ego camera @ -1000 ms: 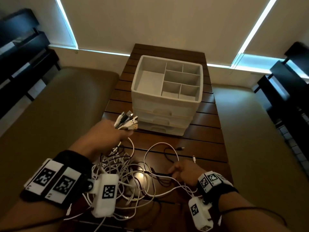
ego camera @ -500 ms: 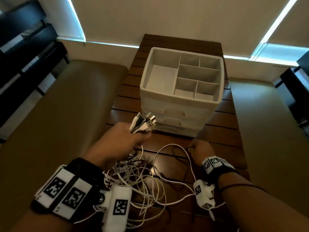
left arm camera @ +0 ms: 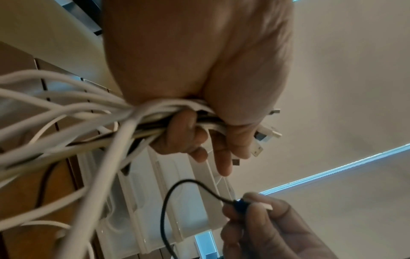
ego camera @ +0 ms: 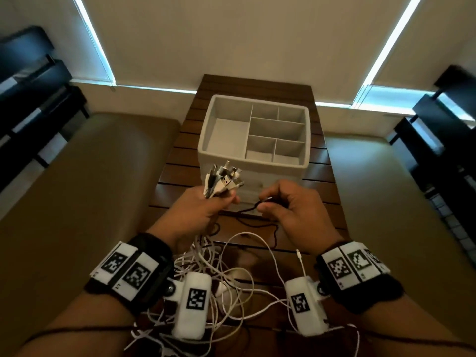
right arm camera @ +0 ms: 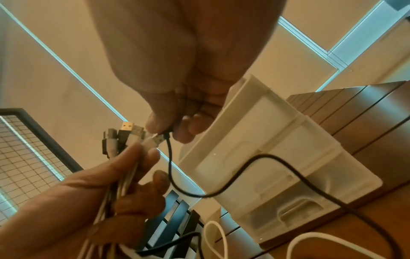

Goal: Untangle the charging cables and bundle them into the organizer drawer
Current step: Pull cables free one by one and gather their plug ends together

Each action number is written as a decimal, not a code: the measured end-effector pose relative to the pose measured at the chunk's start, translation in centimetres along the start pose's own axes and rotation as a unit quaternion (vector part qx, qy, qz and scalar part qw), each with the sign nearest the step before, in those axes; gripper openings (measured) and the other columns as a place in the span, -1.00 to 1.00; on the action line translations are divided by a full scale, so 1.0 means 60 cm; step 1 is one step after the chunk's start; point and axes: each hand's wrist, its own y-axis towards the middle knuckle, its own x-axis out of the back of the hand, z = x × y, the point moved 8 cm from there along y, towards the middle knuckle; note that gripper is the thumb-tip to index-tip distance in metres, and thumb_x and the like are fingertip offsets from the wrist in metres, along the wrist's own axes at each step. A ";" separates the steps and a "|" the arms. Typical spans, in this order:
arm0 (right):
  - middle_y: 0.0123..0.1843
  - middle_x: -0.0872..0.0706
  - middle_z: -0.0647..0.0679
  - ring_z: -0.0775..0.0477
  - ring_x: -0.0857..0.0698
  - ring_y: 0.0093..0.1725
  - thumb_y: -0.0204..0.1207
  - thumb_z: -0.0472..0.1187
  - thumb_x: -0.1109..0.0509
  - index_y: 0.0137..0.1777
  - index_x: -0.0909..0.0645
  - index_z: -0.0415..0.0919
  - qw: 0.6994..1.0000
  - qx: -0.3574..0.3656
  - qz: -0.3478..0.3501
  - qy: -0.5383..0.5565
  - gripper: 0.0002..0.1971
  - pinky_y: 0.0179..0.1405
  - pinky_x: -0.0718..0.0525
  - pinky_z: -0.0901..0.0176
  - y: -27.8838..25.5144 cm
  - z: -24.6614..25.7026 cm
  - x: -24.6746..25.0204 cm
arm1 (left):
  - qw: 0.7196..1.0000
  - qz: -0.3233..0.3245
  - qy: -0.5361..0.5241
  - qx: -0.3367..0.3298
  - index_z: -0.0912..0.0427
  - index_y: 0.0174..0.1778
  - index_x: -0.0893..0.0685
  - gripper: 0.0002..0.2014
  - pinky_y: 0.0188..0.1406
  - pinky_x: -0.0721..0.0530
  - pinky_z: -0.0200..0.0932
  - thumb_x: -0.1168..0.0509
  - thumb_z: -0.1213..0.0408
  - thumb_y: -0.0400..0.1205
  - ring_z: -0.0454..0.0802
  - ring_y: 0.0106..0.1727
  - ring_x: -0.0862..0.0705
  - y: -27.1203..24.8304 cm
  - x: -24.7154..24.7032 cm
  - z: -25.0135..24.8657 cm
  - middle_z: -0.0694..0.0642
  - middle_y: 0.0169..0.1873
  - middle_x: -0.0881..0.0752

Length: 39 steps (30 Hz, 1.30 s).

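My left hand (ego camera: 206, 210) grips a bunch of cable ends (ego camera: 223, 182), mostly white, with the USB plugs sticking up out of the fist (left arm camera: 264, 138). The rest of those cables hang down into a loose tangle (ego camera: 226, 276) on the wooden table (ego camera: 319, 186). My right hand (ego camera: 286, 210) pinches the plug end of a thin black cable (left arm camera: 240, 205) between thumb and fingers, just right of the bunch (right arm camera: 131, 135). The black cable (right arm camera: 221, 185) loops down in front of the white organizer (ego camera: 253, 140), whose drawers look closed.
The organizer's top tray (ego camera: 304, 164) has several empty compartments. Tan cushioned benches (ego camera: 85, 202) flank the narrow table on both sides. Dark shelving (ego camera: 28, 99) stands at far left and right. One white cable end (ego camera: 298, 253) lies loose near my right wrist.
My right hand picked the black cable's end off the table and raised it up beside the bunch. The left hand lifted its bunch slightly higher and toward the organizer.
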 end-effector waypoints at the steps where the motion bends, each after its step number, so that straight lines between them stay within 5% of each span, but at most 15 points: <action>1: -0.19 -0.80 0.07 0.12 -0.80 -0.19 0.49 -0.30 -0.49 -0.10 -0.67 0.05 1.000 -0.005 0.009 0.012 -0.81 -0.09 -0.79 0.11 -0.001 0.006 -0.004 | 1.000 0.006 0.001 -0.004 0.15 -0.09 -0.82 -0.78 -0.52 -0.22 -0.20 -0.33 0.12 0.66 -0.17 -0.53 -0.32 -0.004 -0.005 -0.002 -0.07 -0.56 -0.47; 4: -0.22 -0.78 0.08 0.12 -0.79 -0.23 0.55 -0.38 -0.40 -0.03 -0.69 -0.11 0.997 -0.014 0.035 0.060 -0.85 -0.14 -0.76 0.25 -0.004 0.028 -0.017 | 1.000 0.019 -0.022 -0.005 0.17 -0.18 -0.79 -0.79 -0.58 -0.23 -0.29 -0.35 0.14 0.65 -0.12 -0.51 -0.28 -0.018 -0.020 -0.006 0.01 -0.57 -0.38; 9: -0.22 -0.76 0.15 0.31 -0.74 -0.22 0.50 -0.45 -0.43 -0.13 -0.72 -0.05 0.992 -0.002 -0.001 0.123 -0.76 -0.23 -0.63 0.51 -0.015 0.057 -0.013 | 0.998 0.048 -0.033 -0.012 0.08 -0.38 -0.74 -0.73 -0.62 -0.28 -0.32 -0.35 0.21 0.66 -0.18 -0.60 -0.31 -0.036 -0.030 -0.011 -0.05 -0.62 -0.47; 13: -0.14 -0.77 -0.02 0.09 -0.76 -0.14 0.46 -0.39 -0.49 -0.03 -0.63 0.00 0.984 -0.031 -0.038 0.174 -0.74 -0.16 -0.73 0.28 -0.016 0.047 -0.016 | 0.997 0.069 -0.022 -0.027 0.08 -0.34 -0.72 -0.86 -0.64 -0.30 -0.32 -0.45 0.25 0.55 -0.18 -0.61 -0.32 -0.043 -0.038 -0.016 -0.04 -0.61 -0.46; 16: -0.01 -0.74 -0.20 -0.07 -0.76 0.05 0.47 -0.31 -0.50 0.27 -0.45 0.07 0.977 -0.060 0.078 0.192 -0.54 0.08 -0.74 0.13 -0.028 0.031 -0.066 | 0.997 0.034 -0.068 -0.026 0.16 -0.28 -0.70 -0.85 -0.67 -0.33 -0.34 -0.41 0.21 0.58 -0.17 -0.62 -0.35 -0.041 -0.030 -0.017 0.05 -0.57 -0.49; 18: -0.09 -0.75 -0.09 -0.02 -0.76 0.02 0.50 -0.28 -0.49 0.45 -0.34 0.09 0.980 -0.046 0.131 0.146 -0.40 0.11 -0.73 0.11 -0.039 0.016 -0.090 | 0.995 0.000 -0.093 -0.031 0.22 -0.24 -0.66 -0.81 -0.65 -0.36 -0.34 -0.34 0.23 0.66 -0.15 -0.61 -0.42 -0.040 -0.024 -0.019 0.09 -0.56 -0.54; 20: -0.24 -0.69 0.03 0.08 -0.71 -0.16 0.54 -0.26 -0.44 0.34 -0.48 0.03 0.991 -0.030 0.112 0.072 -0.59 -0.04 -0.70 0.18 -0.040 0.005 -0.092 | 0.993 -0.055 -0.100 -0.039 0.22 -0.31 -0.63 -0.74 -0.60 -0.36 -0.28 -0.33 0.18 0.67 -0.10 -0.59 -0.41 -0.035 -0.007 -0.018 0.08 -0.60 -0.52; 22: -0.33 -0.63 0.13 0.23 -0.62 -0.30 0.59 -0.23 -0.39 -0.04 -0.61 0.02 0.995 -0.012 0.100 0.019 -0.90 -0.18 -0.60 0.34 -0.038 -0.001 -0.090 | 0.986 -0.096 -0.127 -0.051 0.15 -0.36 -0.64 -0.70 -0.55 -0.34 -0.21 -0.32 0.16 0.69 -0.11 -0.58 -0.36 -0.032 0.008 -0.018 0.05 -0.62 -0.46; 24: -0.37 -0.60 0.17 0.27 -0.57 -0.35 0.61 -0.22 -0.36 -0.19 -0.60 -0.01 0.992 -0.009 0.124 0.001 -0.85 -0.26 -0.53 0.40 -0.036 -0.016 -0.096 | 0.977 -0.110 -0.171 -0.064 0.12 -0.34 -0.63 -0.71 -0.46 -0.45 -0.15 -0.30 0.15 0.71 -0.09 -0.53 -0.40 -0.032 0.013 -0.021 0.04 -0.55 -0.47; 27: -0.41 -0.57 0.13 0.26 -0.50 -0.43 0.63 -0.23 -0.33 -0.25 -0.55 -0.01 0.985 -0.046 0.165 -0.006 -0.79 -0.34 -0.48 0.38 -0.040 -0.055 -0.101 | 0.973 -0.080 -0.208 -0.059 0.21 -0.27 -0.58 -0.72 -0.35 -0.66 -0.05 -0.28 0.12 0.70 0.06 -0.51 -0.54 -0.034 0.006 -0.020 0.12 -0.56 -0.52; 31: -0.38 -0.61 0.03 0.11 -0.56 -0.37 0.61 -0.24 -0.35 -0.33 -0.54 0.02 0.977 -0.105 0.175 -0.059 -0.74 -0.27 -0.55 0.21 -0.059 -0.120 -0.080 | 0.984 -0.047 -0.140 -0.097 0.09 -0.39 -0.57 -0.69 -0.61 -0.33 -0.21 -0.30 0.16 0.70 -0.05 -0.62 -0.23 -0.037 0.010 -0.032 0.11 -0.55 -0.26; 34: -0.41 -0.60 0.01 0.24 -0.53 -0.47 0.62 -0.25 -0.35 -0.34 -0.57 -0.03 0.972 -0.155 0.172 -0.050 -0.73 -0.35 -0.51 0.36 -0.080 -0.155 -0.048 | 0.987 -0.072 -0.088 -0.112 0.01 -0.51 -0.57 -0.59 -0.64 -0.14 -0.23 -0.27 0.26 0.71 -0.11 -0.66 -0.18 -0.041 0.034 -0.051 0.05 -0.58 -0.26; 39: -0.15 -0.79 0.06 0.17 -0.72 -0.19 0.56 -0.23 -0.42 -0.06 -0.73 0.01 0.958 -0.205 0.190 -0.061 -0.89 -0.12 -0.63 0.30 -0.114 -0.190 0.004 | 0.988 -0.065 -0.112 -0.081 -0.02 -0.39 -0.48 -0.68 -0.66 -0.15 -0.28 -0.31 0.15 0.70 -0.14 -0.67 -0.17 -0.047 0.044 -0.045 -0.04 -0.60 -0.29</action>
